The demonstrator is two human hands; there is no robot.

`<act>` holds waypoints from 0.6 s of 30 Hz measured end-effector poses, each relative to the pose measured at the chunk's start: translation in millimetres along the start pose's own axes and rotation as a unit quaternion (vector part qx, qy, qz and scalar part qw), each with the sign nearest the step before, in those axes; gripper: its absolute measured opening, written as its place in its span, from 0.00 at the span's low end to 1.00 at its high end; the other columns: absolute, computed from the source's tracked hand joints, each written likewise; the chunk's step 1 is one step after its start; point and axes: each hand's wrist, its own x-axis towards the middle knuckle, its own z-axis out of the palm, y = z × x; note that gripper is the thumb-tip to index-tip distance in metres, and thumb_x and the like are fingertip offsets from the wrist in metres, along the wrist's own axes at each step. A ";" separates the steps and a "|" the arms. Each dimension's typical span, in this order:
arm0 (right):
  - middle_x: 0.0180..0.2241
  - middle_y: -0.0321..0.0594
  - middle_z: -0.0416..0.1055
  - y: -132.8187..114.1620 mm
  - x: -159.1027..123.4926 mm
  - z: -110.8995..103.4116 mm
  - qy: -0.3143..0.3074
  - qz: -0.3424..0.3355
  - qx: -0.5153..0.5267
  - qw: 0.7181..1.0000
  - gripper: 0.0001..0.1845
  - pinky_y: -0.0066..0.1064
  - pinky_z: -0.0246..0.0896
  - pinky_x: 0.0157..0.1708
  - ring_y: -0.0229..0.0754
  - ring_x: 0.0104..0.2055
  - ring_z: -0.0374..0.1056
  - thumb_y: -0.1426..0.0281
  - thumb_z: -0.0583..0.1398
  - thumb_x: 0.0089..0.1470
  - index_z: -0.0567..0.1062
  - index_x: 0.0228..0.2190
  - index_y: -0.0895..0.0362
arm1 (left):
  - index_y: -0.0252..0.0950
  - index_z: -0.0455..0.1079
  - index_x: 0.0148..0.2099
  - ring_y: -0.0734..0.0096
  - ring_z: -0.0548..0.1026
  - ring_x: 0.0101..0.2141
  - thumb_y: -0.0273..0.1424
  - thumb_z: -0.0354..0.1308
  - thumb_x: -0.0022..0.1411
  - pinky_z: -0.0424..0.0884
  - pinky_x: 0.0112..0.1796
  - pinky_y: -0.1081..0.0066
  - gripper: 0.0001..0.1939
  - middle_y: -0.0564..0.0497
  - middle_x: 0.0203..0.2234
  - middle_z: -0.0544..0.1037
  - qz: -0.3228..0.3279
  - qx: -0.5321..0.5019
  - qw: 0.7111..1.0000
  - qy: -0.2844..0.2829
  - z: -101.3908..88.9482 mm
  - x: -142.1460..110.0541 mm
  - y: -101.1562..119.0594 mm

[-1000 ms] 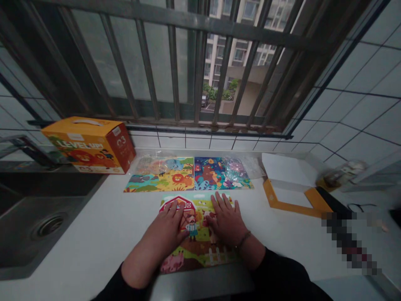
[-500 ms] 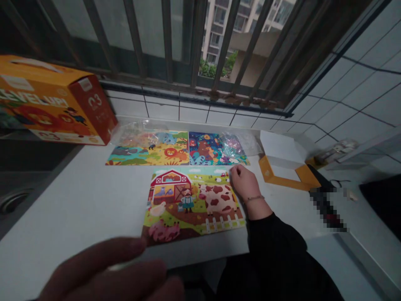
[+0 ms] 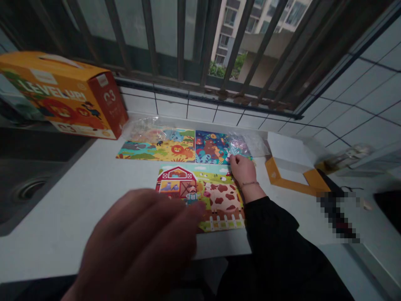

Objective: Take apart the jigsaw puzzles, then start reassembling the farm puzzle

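Observation:
A farm picture puzzle with a barn, a farmer and a cow lies flat on the white counter in front of me. My right hand rests at its upper right corner, fingers curled closed; whatever they may hold is hidden. Close to the camera, my left hand hangs large and blurred over the puzzle's lower left, hiding that part. Its fingers are bent and smeared, and nothing shows in them. Behind the farm puzzle lie a savanna picture with lions and a dark blue night animal picture.
Clear plastic wrapping lies on the savanna picture, and another clear bag on the blue one. An orange carton stands at the back left beside a sink. To the right sits an open yellow-and-white box. A barred window is behind.
My left hand has come up and to the right, now covering the puzzle's lower left. My right hand stays at the upper right corner. The view has shifted slightly left.

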 end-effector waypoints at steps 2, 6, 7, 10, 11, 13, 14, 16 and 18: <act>0.30 0.47 0.80 1.8 0.2 -4.2 -0.006 0.009 -0.003 1.000 0.25 0.36 0.45 0.31 0.45 0.32 0.68 0.58 0.53 0.74 0.80 0.29 0.55 | 0.44 0.80 0.49 0.56 0.81 0.39 0.38 0.52 0.75 0.80 0.43 0.57 0.14 0.47 0.38 0.84 -0.053 0.068 0.996 -0.024 8.4 23.1 -29.3; 0.30 0.46 0.79 6.1 -5.2 -11.9 -0.029 0.017 0.001 0.999 0.24 0.36 0.44 0.31 0.45 0.32 0.68 0.57 0.55 0.72 0.79 0.28 0.54 | 0.36 0.81 0.49 0.47 0.83 0.44 0.43 0.45 0.74 0.78 0.46 0.55 0.25 0.38 0.44 0.86 -0.232 0.146 0.956 -0.101 39.7 40.0 -107.7; 0.30 0.45 0.79 6.5 -6.5 -12.9 -0.036 0.017 0.013 0.999 0.23 0.35 0.44 0.31 0.44 0.32 0.68 0.58 0.55 0.71 0.79 0.28 0.54 | 0.35 0.82 0.48 0.46 0.82 0.46 0.43 0.44 0.73 0.78 0.47 0.55 0.26 0.36 0.45 0.85 -0.254 0.153 0.947 -0.126 46.9 38.0 -123.5; 0.29 0.41 0.79 7.0 -8.7 -13.0 -0.045 0.024 0.058 0.997 0.22 0.34 0.47 0.31 0.43 0.32 0.69 0.58 0.56 0.70 0.77 0.27 0.53 | 0.35 0.83 0.45 0.45 0.82 0.46 0.44 0.42 0.72 0.76 0.47 0.55 0.29 0.35 0.45 0.85 -0.286 0.121 0.930 -0.199 61.6 28.2 -149.4; 0.28 0.40 0.78 7.3 -8.9 -12.1 -0.046 0.027 0.074 0.996 0.22 0.34 0.48 0.31 0.43 0.32 0.70 0.58 0.56 0.69 0.77 0.26 0.53 | 0.35 0.83 0.44 0.46 0.82 0.45 0.44 0.42 0.72 0.76 0.47 0.55 0.29 0.35 0.44 0.85 -0.289 0.108 0.926 -0.217 64.2 25.7 -151.3; 0.27 0.38 0.78 8.5 -8.9 -9.0 -0.051 0.038 0.108 0.992 0.21 0.33 0.50 0.31 0.43 0.31 0.70 0.56 0.57 0.68 0.77 0.26 0.53 | 0.36 0.83 0.41 0.47 0.82 0.44 0.45 0.42 0.72 0.76 0.46 0.55 0.29 0.35 0.43 0.85 -0.294 0.091 0.921 -0.238 66.6 23.6 -149.4; 0.26 0.38 0.78 9.3 -8.9 -7.0 -0.054 0.043 0.127 0.990 0.21 0.33 0.52 0.32 0.43 0.31 0.71 0.56 0.57 0.68 0.77 0.27 0.53 | 0.37 0.83 0.41 0.47 0.82 0.44 0.45 0.42 0.72 0.75 0.46 0.56 0.29 0.36 0.43 0.85 -0.300 0.087 0.920 -0.238 66.8 23.7 -147.1; 0.27 0.38 0.79 11.1 -8.9 -2.5 -0.060 0.049 0.159 0.984 0.21 0.33 0.54 0.32 0.44 0.32 0.72 0.55 0.57 0.67 0.78 0.28 0.53 | 0.37 0.83 0.43 0.46 0.82 0.46 0.46 0.43 0.72 0.75 0.48 0.55 0.29 0.36 0.44 0.85 -0.313 0.078 0.918 -0.229 66.3 25.2 -143.0; 0.27 0.39 0.80 12.8 -9.0 1.8 -0.063 0.053 0.182 0.980 0.20 0.33 0.57 0.33 0.45 0.32 0.73 0.56 0.58 0.66 0.79 0.29 0.53 | 0.38 0.84 0.44 0.45 0.82 0.47 0.47 0.44 0.71 0.75 0.49 0.54 0.29 0.35 0.45 0.85 -0.326 0.064 0.917 -0.220 65.2 26.7 -141.1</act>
